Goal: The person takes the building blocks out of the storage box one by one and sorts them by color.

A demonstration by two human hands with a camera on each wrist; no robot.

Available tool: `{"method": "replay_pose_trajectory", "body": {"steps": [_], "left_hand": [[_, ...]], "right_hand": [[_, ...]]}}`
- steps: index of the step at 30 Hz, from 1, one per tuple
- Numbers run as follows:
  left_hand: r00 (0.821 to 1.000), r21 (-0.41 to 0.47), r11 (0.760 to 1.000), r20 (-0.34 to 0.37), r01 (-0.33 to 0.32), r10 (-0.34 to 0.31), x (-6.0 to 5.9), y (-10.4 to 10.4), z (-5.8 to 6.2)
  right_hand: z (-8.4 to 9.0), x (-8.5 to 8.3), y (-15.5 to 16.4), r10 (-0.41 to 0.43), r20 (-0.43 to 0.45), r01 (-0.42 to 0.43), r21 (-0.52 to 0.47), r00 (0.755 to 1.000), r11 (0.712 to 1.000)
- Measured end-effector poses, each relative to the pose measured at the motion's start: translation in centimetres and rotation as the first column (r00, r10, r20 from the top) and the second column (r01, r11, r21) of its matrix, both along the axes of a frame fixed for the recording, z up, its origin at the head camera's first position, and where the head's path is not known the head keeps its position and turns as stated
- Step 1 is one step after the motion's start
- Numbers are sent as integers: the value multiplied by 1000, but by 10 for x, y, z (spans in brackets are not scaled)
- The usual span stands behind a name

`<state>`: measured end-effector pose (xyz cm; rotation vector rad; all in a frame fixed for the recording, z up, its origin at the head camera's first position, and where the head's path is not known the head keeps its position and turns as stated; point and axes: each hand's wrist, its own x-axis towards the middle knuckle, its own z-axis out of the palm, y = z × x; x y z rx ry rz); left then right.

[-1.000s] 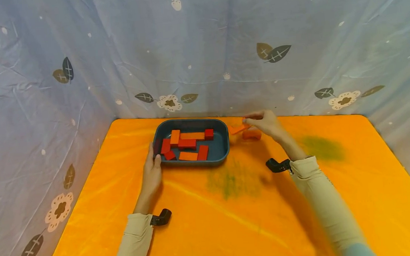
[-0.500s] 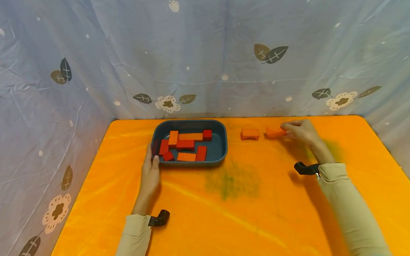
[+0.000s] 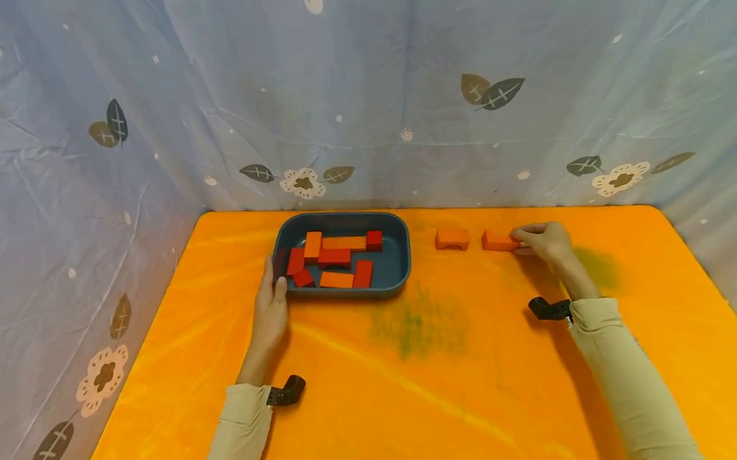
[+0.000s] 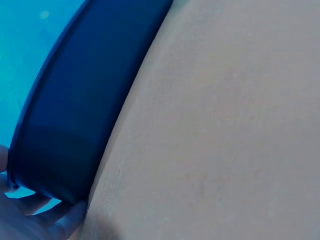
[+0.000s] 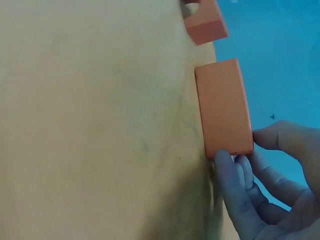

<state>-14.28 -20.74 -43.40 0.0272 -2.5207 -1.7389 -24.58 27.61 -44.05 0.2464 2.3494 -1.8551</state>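
A dark blue-grey tray stands at the back left of the table, with several red and orange blocks lying in it. My left hand holds the tray's left end, its fingers along the outer wall; the left wrist view shows fingers under the tray's corner. To the right, my right hand pinches the right end of an orange rectangular block. In the right wrist view that block lies on the table with the fingertips at its near end. An orange arch block sits just left of it.
A yellow-orange cloth with greenish stains covers the table. A grey-blue curtain printed with leaves and flowers rises close behind the tray and blocks, and also along the left and right sides.
My right hand has carried the orange block rightward from beside the tray, past the arch block, and lowered it to the table. The left hand has stayed on the tray.
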Motion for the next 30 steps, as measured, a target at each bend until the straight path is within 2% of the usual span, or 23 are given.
{"method": "replay_pose_trajectory", "body": {"steps": [4, 7, 11, 12, 14, 17, 19, 21, 25, 27, 30], "left_hand": [[1000, -10, 1000, -28, -10, 10, -9, -7, -19], [999, -8, 1000, -52, -13, 13, -10, -8, -23], [999, -12, 1000, -43, -18, 18, -11, -7, -25], [999, -15, 1000, -39, -21, 20, -11, -7, -25], [999, -21, 999, -32, -25, 24, -12, -7, -26], [999, -24, 999, -28, -28, 27, -12, -7, -26], [999, -25, 999, -29, -28, 28, -13, -8, -27], [999, -29, 999, -30, -28, 27, -13, -9, -27], [999, -21, 1000, -31, -22, 21, -13, -9, -27], [999, -12, 1000, -31, -19, 19, -13, -9, -27], [999, 3, 1000, -33, -21, 21, -13, -8, -27]], "right_hand": [[3, -1, -2, -8, -20, 9, 54, 1000, 999], [6, -1, -3, 12, -16, -10, 104, 1000, 994], [11, 0, -2, 56, 9, -57, 206, 998, 977], [12, 1, -2, 64, 9, -64, 247, 998, 967], [17, 3, -4, 76, -21, -63, 366, 997, 929], [27, 5, -12, 86, -110, -13, 538, 990, 843], [35, 6, -23, 110, -191, 31, 611, 975, 791], [42, 4, -37, 154, -257, 45, 630, 954, 775], [55, 1, -76, 272, -327, -14, 617, 905, 787], [60, 1, -98, 325, -335, -66, 599, 884, 798], [64, 0, -134, 402, -335, -143, 589, 852, 795]]}}
